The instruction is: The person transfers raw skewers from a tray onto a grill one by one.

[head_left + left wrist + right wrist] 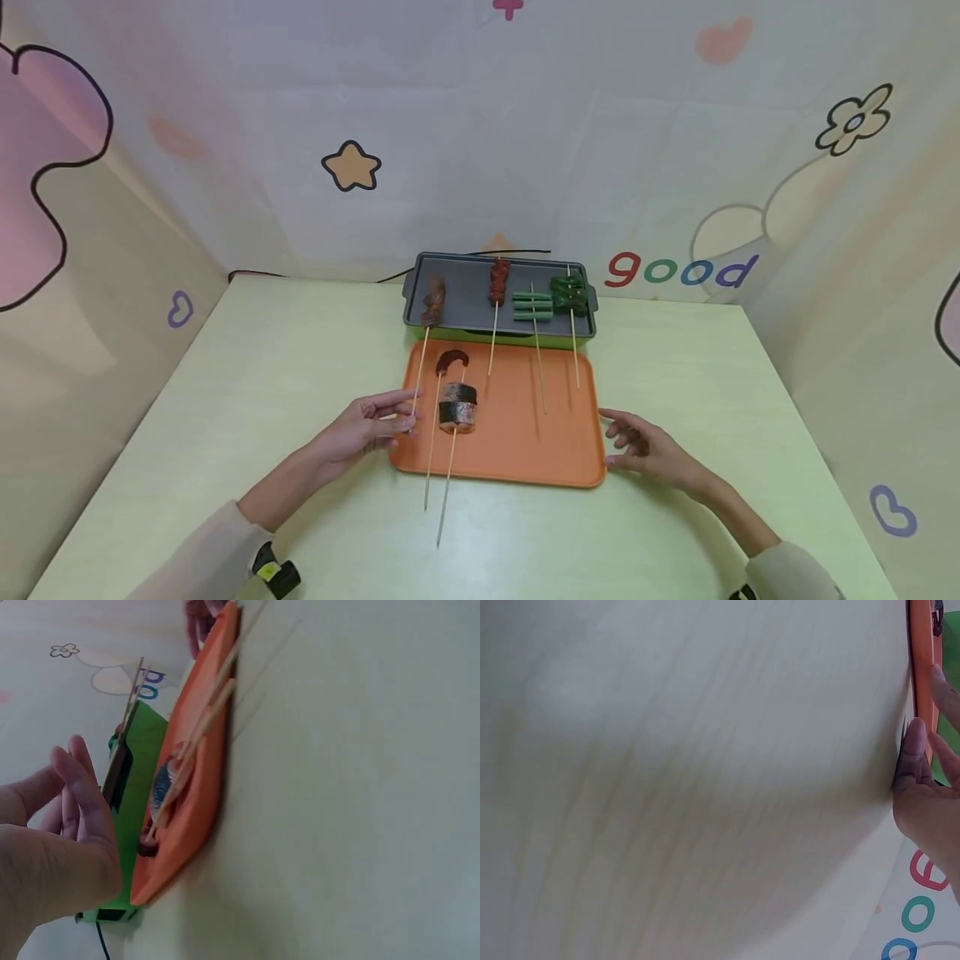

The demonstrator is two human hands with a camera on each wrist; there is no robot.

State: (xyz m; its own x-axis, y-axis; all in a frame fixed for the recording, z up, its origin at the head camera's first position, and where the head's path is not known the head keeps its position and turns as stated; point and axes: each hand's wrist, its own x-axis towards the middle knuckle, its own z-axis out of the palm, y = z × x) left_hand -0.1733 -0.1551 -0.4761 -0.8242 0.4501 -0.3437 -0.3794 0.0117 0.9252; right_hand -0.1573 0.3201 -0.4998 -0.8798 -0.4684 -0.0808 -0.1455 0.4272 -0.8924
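My left hand (358,433) pinches the lower stick of a brown meat skewer (432,304) whose meat end lies over the left part of the dark grill pan (465,287). Beside that hand, on the orange tray (525,454), are a skewer with a dark red curled piece (452,359) and a skewer of black-wrapped rolls (457,408). Their sticks jut past the tray's front edge. My right hand (651,450) has its fingers loosely bent, with the fingertips at the tray's right edge.
Across the grill pan lie a red meat skewer (498,283), a green bean skewer (532,306) and a leafy green skewer (570,296), sticks reaching over the tray. A black cord (258,272) runs behind, by the printed backdrop (487,167).
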